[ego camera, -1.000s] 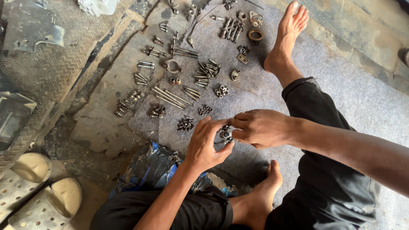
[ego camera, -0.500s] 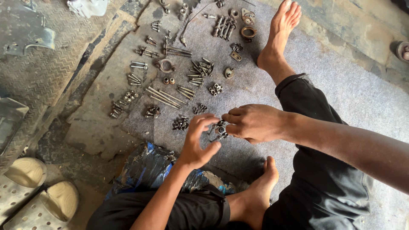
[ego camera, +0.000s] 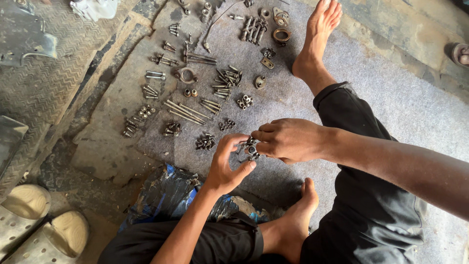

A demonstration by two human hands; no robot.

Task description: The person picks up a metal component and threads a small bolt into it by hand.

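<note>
A small cluster of bolts (ego camera: 250, 148) is held between the two hands, just above the grey mat (ego camera: 391, 102) and in front of the seated person's legs. The cluster is pinched from the right by the fingertips of the right hand (ego camera: 290, 140), which is closed over it with the knuckles up. It is cupped from the left and below by the left hand (ego camera: 225, 164), whose fingers are curled half open around it. Both hands touch the cluster, so neither is nearer. No long axis can be made out, since the pieces are bunched and partly covered by the fingers; how many there are cannot be told.

Just beyond the left hand, a pile of short screws (ego camera: 205, 142) lies on the mat, and farther out long rods (ego camera: 183, 111) are laid side by side, pointing down to the right. More sorted fasteners are spread toward the top, near a ring (ego camera: 281, 35) and the outstretched foot (ego camera: 320, 36). Crumpled blue plastic (ego camera: 171, 190) lies beside the left forearm. Pale sandals (ego camera: 39, 222) are cut off at the lower left edge.
</note>
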